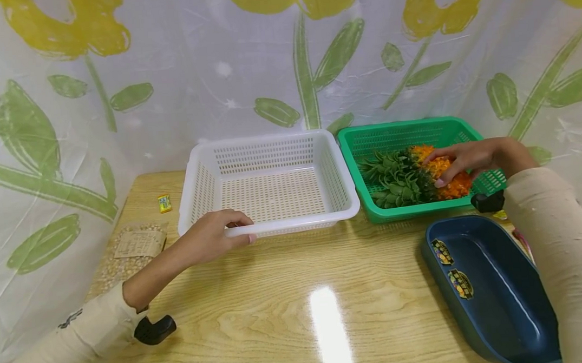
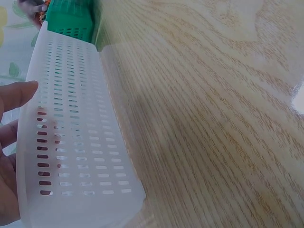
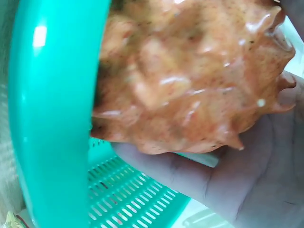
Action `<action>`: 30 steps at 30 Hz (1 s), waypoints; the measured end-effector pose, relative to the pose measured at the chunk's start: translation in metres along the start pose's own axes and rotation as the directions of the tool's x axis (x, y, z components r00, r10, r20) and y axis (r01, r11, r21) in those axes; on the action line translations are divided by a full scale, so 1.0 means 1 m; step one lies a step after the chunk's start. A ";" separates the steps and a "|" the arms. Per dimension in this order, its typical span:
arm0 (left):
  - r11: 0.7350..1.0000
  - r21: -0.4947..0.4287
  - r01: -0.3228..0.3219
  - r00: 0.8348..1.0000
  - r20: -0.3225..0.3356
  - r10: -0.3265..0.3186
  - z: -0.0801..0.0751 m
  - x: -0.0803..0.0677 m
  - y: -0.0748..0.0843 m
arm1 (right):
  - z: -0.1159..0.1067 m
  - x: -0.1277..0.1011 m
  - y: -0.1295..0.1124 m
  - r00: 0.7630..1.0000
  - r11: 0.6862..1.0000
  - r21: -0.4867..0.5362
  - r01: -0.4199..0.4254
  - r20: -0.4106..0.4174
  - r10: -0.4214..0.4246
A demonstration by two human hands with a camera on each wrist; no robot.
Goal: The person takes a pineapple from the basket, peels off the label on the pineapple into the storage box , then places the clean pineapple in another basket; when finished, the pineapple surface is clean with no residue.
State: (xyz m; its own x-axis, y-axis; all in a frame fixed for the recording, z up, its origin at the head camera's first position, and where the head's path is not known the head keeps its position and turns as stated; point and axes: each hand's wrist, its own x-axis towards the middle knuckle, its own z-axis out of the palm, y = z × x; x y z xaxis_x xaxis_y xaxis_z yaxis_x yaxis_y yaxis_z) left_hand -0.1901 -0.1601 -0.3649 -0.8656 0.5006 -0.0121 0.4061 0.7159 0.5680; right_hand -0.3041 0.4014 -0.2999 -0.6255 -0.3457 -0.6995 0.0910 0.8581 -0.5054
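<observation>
A white slotted basket point(image 1: 198, 177) stands empty at the table's back centre. My left hand point(image 1: 215, 233) grips its near rim, fingers curled over the edge; the left wrist view shows the white basket's wall point(image 2: 76, 142) with my fingertips point(image 2: 19, 95) inside. To the right a green basket point(image 1: 367, 140) holds an orange pineapple point(image 1: 449, 182) with a green leafy crown point(image 1: 393, 180) pointing left. My right hand point(image 1: 465, 160) grips the pineapple's body. In the right wrist view the pineapple point(image 3: 190, 71) fills the frame, with my hand point(image 3: 228, 185) wrapped under it beside the green rim point(image 3: 52, 118).
A dark blue tray point(image 1: 491, 292) with stickers lies at the front right. A bag of pale kernels point(image 1: 128, 253) and a small yellow packet point(image 1: 164, 203) lie at the table's left. A floral plastic curtain point(image 1: 266, 58) backs the wooden table point(image 1: 301, 300).
</observation>
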 end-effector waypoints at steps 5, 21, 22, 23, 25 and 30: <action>1.000 -0.007 -0.002 1.000 0.004 0.002 0.001 0.000 0.000 | 0.001 0.002 -0.003 1.000 1.000 -0.019 -0.003 0.006 0.003; 1.000 -0.003 -0.027 1.000 0.006 0.027 -0.001 0.001 -0.002 | -0.002 0.002 -0.004 0.999 0.999 -0.042 0.017 0.048 -0.015; 1.000 -0.004 -0.029 1.000 0.008 0.029 -0.001 0.001 -0.002 | -0.002 0.002 -0.004 0.999 0.999 -0.031 0.016 0.049 -0.014; 1.000 -0.005 -0.029 1.000 0.009 0.029 -0.001 0.001 -0.003 | -0.002 0.002 -0.003 0.999 1.000 -0.023 0.015 0.048 -0.014; 0.999 -0.006 -0.031 0.999 0.010 0.031 -0.001 0.000 -0.003 | -0.003 0.002 -0.002 0.999 1.000 -0.005 0.013 0.048 -0.013; 1.000 -0.007 -0.025 1.000 0.008 0.025 -0.002 0.000 -0.001 | -0.003 0.002 -0.001 0.999 1.000 0.001 0.005 0.040 -0.005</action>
State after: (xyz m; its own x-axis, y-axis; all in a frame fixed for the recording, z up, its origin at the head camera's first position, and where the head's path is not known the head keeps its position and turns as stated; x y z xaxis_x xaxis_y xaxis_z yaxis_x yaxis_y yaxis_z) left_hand -0.1910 -0.1619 -0.3644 -0.8527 0.5224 -0.0048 0.4254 0.6997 0.5740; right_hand -0.3080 0.4008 -0.2991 -0.5945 -0.3651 -0.7164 0.0885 0.8558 -0.5096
